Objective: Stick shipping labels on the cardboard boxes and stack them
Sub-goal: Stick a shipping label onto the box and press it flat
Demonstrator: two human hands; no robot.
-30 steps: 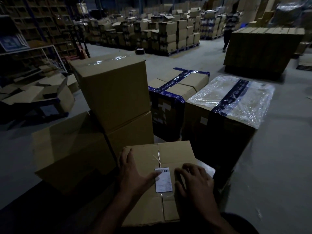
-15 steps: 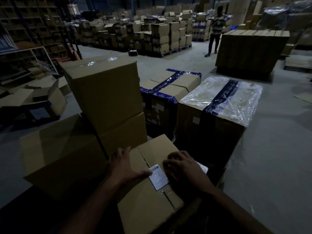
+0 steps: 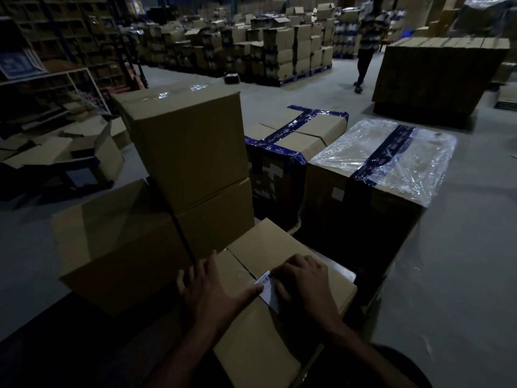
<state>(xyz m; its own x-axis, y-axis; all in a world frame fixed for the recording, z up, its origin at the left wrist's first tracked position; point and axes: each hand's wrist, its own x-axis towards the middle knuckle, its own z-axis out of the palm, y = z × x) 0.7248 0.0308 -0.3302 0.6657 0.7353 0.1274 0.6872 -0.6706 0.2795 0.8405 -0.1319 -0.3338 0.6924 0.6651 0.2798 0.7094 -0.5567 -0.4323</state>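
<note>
A small cardboard box lies right in front of me, its taped seam running diagonally. A white shipping label with a barcode sits on its top by the seam. My left hand lies flat on the box top, thumb touching the label's left edge. My right hand covers the label's right side, fingers bent and pressing down on it. To the left stands a stack of two plain boxes beside a lower box.
Behind stand a box with blue tape and a plastic-wrapped box. A person walks at the back near a big pallet of cartons. Open boxes litter the left by shelving. Bare floor lies to the right.
The box has turned so its seam runs diagonally. My right hand slid further over the label, covering more of it. The person at the back has walked closer.
</note>
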